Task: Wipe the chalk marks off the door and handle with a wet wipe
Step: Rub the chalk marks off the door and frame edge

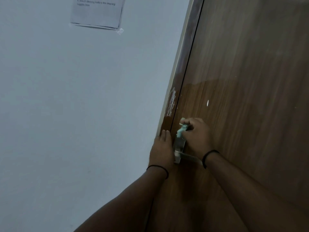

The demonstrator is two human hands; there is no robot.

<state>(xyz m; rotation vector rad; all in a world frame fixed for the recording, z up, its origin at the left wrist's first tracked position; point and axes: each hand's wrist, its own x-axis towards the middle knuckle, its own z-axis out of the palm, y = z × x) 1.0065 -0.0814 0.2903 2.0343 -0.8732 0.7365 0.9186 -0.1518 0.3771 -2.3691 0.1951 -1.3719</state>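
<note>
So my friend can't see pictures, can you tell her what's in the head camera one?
A person's right hand presses a crumpled pale-green wet wipe against a brown wooden door just above its metal handle plate. The left hand rests flat on the door frame, where white chalk marks remain. A taped paper notice hangs on the grey wall.

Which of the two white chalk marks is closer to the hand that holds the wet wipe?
The broad scribbled patch on the door frame is closer to the right hand and its wet wipe. The other is one small streak higher on the door panel.
</note>
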